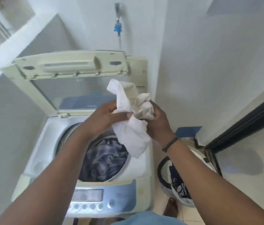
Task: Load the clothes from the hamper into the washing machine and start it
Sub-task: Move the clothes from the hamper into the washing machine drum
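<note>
A white, crumpled garment (130,111) hangs above the open drum of the top-loading washing machine (43,143). My left hand (107,116) grips its left side, and my right hand (158,122) is closed on its bunched right part. Down in the drum lie blue and grey clothes (105,159). The raised lid (73,73) stands open behind the drum. The hamper (165,168), round with a dark rim, sits on the floor to the right of the machine with dark patterned clothes (180,187) in it.
The control panel (95,200) with several buttons runs along the machine's near edge. A tap with a blue fitting (118,28) is on the wall behind. White walls close in left and right; a dark door frame (249,122) stands at the right.
</note>
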